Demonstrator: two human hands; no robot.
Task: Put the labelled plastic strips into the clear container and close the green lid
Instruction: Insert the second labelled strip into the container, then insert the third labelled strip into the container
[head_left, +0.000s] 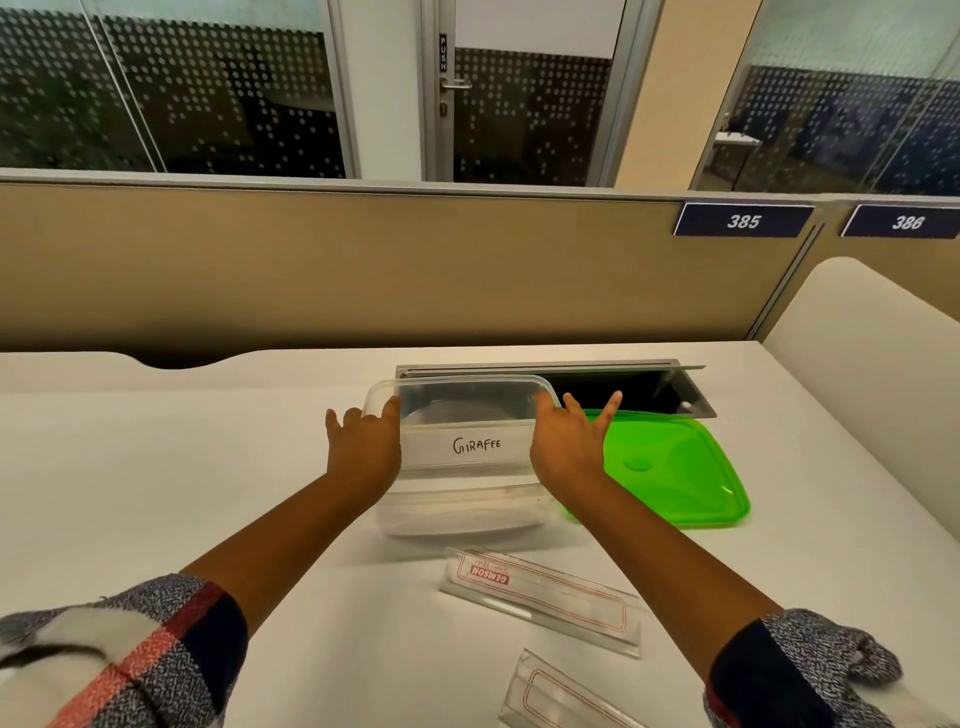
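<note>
The strip labelled "Girafee" (467, 447) spans the clear rectangular plastic container (462, 512) crosswise, gripped at its ends by left hand (363, 447) and right hand (566, 447).

Container (462, 462) at frame centre on table (156, 467); lid (675, 467) right of it, touching; two strips (545, 597) (561, 696) below, lower centre.

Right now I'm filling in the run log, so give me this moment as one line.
left hand, right hand: lowering GIRAFEE strip into clear container | green lid: off, right | two strips on table
</note>
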